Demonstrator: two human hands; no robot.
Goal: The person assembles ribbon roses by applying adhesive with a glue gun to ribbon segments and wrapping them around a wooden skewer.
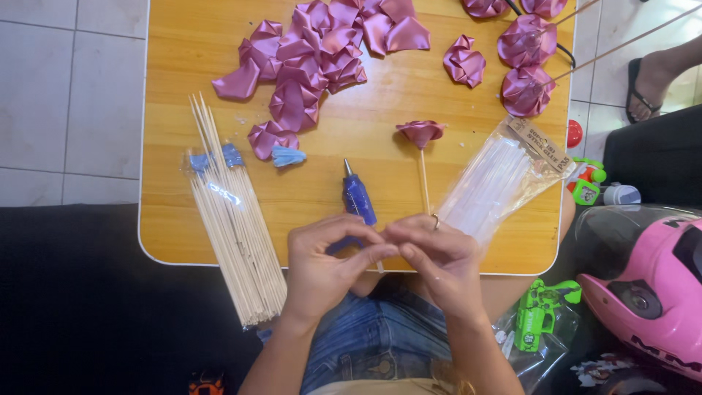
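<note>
My left hand (322,267) and my right hand (439,260) meet at the near edge of a small wooden table (175,219), fingertips pinched together on a thin wooden stick. The stick (424,179) runs away from my right hand and carries a pink ribbon rose bud (420,132) at its far end. A blue glue gun (358,197) lies on the table just beyond my left hand's fingers. What exactly my left fingertips pinch is hidden.
A bundle of wooden skewers (234,219) lies at left, a bag of clear glue sticks (497,179) at right. Folded pink ribbon petals (314,58) and finished roses (526,66) fill the far side. A pink helmet (643,292), green toy (537,314) and another person's foot (651,80) are at right.
</note>
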